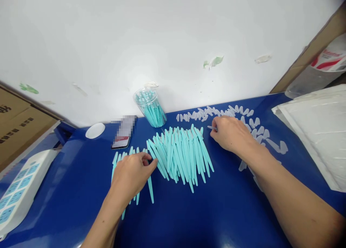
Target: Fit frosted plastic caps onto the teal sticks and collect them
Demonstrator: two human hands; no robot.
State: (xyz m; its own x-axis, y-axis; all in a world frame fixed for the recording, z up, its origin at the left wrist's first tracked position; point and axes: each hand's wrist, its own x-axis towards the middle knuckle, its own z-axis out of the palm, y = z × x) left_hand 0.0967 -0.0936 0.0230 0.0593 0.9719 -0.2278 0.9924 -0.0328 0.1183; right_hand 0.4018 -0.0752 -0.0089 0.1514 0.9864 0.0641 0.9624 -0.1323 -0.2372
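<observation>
My left hand [132, 170], fingers curled together, is low over a small group of teal eyebrow razors [150, 190] at the left. What its fingertips hold, if anything, is hidden. In the middle lies a larger pile of teal eyebrow razors [186, 154], side by side and overlapping. My right hand [228, 132] is to the right of this pile, thumb and fingers pinched on a small translucent blade cap [212, 127]. Around and beyond that hand, many loose translucent blade caps [259, 132] are scattered, some partly covered by the forearm.
A clear plastic tub [150, 105] full of teal razors stands tilted in view near the white wall. Left of it lie a phone [124, 131] and a white round lid [95, 130]. A power strip [25, 190] is far left; a white plastic package [319, 132] is far right.
</observation>
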